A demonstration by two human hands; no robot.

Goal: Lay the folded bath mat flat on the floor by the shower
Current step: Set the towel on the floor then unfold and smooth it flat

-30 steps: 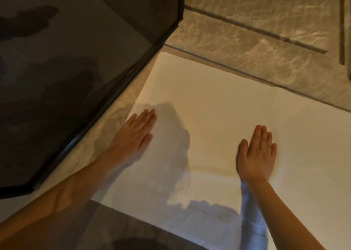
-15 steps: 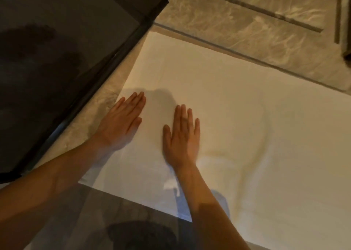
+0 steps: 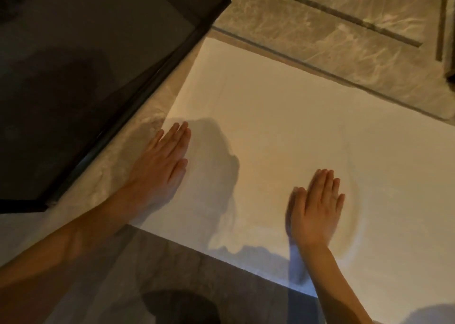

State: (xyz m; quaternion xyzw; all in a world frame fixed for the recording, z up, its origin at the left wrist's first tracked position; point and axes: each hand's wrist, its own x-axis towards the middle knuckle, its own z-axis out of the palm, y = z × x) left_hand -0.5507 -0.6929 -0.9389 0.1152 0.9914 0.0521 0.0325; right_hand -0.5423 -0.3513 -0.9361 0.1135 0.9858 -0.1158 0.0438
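A white bath mat (image 3: pixel 283 116) lies spread out on the floor beside the dark glass shower enclosure (image 3: pixel 73 77). My left hand (image 3: pixel 160 166) rests flat, palm down, on the mat's left edge close to the shower's black base frame. My right hand (image 3: pixel 315 208) presses flat on the mat nearer the front edge, fingers together and blurred by motion. A curved ripple in the cloth runs just right of that hand. Neither hand holds anything.
Marbled grey tiles (image 3: pixel 332 35) with dark grout lines run along the mat's far side. A pale marbled sill (image 3: pixel 118 156) separates mat and shower frame. Darker floor (image 3: pixel 184 269) lies at the near edge, in my shadow.
My right hand has slid to the right across the mat, away from the left hand, pushing a ripple ahead of it. The left hand has stayed at the mat's left edge.
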